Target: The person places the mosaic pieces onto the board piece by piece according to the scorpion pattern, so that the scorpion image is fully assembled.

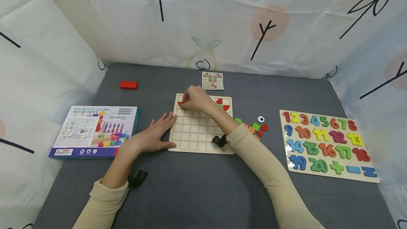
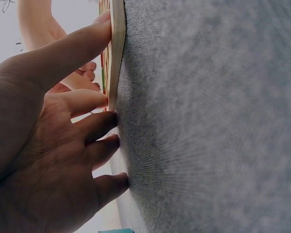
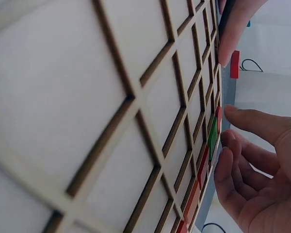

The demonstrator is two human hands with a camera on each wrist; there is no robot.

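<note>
In the head view, a square wooden grid board [image 1: 195, 137] lies on the table. My left hand [image 1: 155, 133] rests along its left edge, thumb and fingers spread; in the left wrist view the thumb [image 2: 82, 46] touches the board's rim. My right hand [image 1: 197, 99] reaches over the far left corner. Its fingertips pinch a small red piece [image 1: 180, 104] at a corner cell. In the right wrist view this red piece [image 3: 219, 116] sits beside a green piece [image 3: 212, 138]. More red pieces [image 1: 219, 101] fill cells at the board's far right; the hand hides part of that row.
A pattern card [image 1: 212, 81] lies behind the board. Loose green, orange and red pieces [image 1: 256, 127] and a white ring [image 1: 261, 119] lie to its right. A number puzzle [image 1: 330, 144] is farther right. A printed box [image 1: 95, 131] and red block [image 1: 128, 85] are left.
</note>
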